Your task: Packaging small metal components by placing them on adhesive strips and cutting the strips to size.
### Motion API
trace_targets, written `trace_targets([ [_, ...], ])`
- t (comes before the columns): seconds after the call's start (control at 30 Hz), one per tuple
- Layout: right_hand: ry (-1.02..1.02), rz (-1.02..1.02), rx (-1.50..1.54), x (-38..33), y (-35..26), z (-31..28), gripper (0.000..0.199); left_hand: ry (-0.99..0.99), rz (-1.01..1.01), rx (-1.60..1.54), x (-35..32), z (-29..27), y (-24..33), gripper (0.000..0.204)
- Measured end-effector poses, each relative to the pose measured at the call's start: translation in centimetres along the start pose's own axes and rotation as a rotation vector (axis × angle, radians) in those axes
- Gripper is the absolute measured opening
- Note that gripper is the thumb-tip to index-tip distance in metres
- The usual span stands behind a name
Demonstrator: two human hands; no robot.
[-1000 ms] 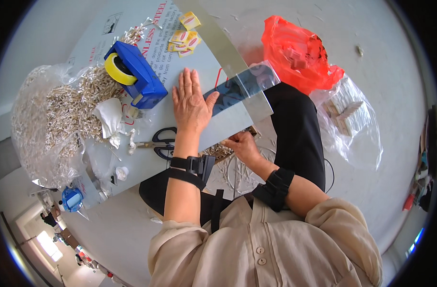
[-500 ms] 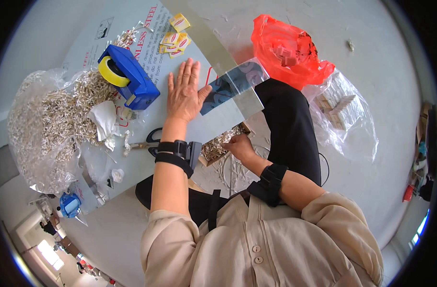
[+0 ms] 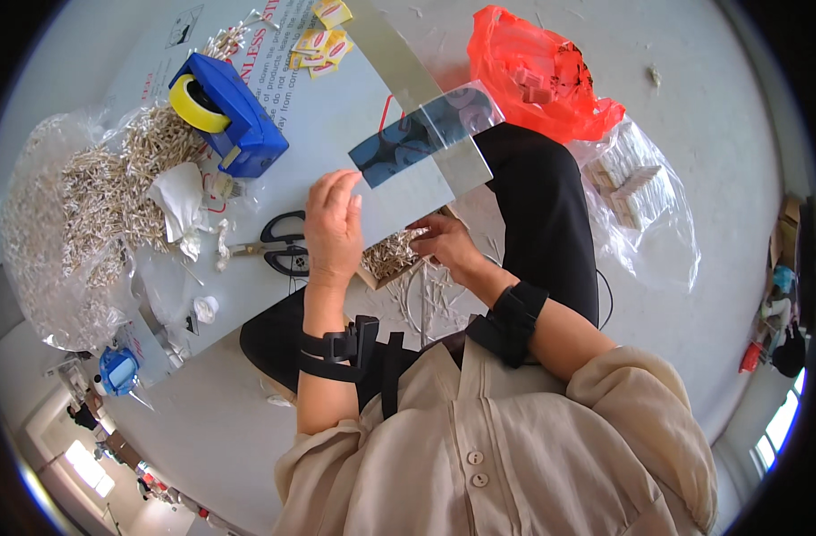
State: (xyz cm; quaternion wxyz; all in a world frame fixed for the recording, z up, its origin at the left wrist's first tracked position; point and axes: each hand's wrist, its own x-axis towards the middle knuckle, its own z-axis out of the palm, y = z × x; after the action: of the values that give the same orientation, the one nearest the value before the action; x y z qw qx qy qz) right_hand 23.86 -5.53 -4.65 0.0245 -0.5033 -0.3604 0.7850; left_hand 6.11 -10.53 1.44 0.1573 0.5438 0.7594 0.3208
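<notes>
My left hand (image 3: 332,228) lies on the near edge of a clear plastic bag (image 3: 412,156) with a dark printed strip, fingers curled over it on the grey board (image 3: 336,107). Below the board's edge, my right hand (image 3: 444,246) pinches the bag's lower corner, just above a small cardboard box of pale wooden sticks (image 3: 390,257). Black-handled scissors (image 3: 278,250) rest just left of my left hand.
A blue tape dispenser (image 3: 234,116) with a yellow roll stands at the back left. A heap of pale sticks (image 3: 95,192) fills a clear bag at the left. Yellow packets (image 3: 323,40), a red plastic bag (image 3: 538,67) and a clear bag of wooden pieces (image 3: 636,192) lie around.
My left hand has slid back from flat on the bag's middle to its near edge, fingers now curled. My right hand has come up to the bag's lower corner.
</notes>
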Motion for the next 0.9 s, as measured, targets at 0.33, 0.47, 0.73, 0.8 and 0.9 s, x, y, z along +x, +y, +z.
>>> trace_targets([
  [0.33, 0.053, 0.004, 0.256, 1.0, 1.7, 1.1, 0.019, -0.096, 0.157, 0.483, -2.5, 1.7, 0.0, 0.075],
  [0.47, 0.104, 0.079, 0.179, 1.3, 2.9, 0.5, 0.014, -0.112, 0.189, 0.546, -3.1, 2.2, 0.1, 0.086],
  [0.73, 0.076, 0.115, 0.121, 1.0, 3.0, -0.2, 0.009, -0.089, 0.124, 0.601, -3.3, 2.9, 1.2, 0.09],
  [0.8, 0.07, 0.116, 0.105, 0.6, 2.8, -0.2, 0.009, -0.055, 0.131, 0.548, -3.4, 3.0, 1.2, 0.09],
  [0.9, 0.075, 0.122, 0.098, 0.5, 2.5, -0.2, 0.009, -0.019, 0.144, 0.653, -3.6, 3.8, 0.7, 0.085],
])
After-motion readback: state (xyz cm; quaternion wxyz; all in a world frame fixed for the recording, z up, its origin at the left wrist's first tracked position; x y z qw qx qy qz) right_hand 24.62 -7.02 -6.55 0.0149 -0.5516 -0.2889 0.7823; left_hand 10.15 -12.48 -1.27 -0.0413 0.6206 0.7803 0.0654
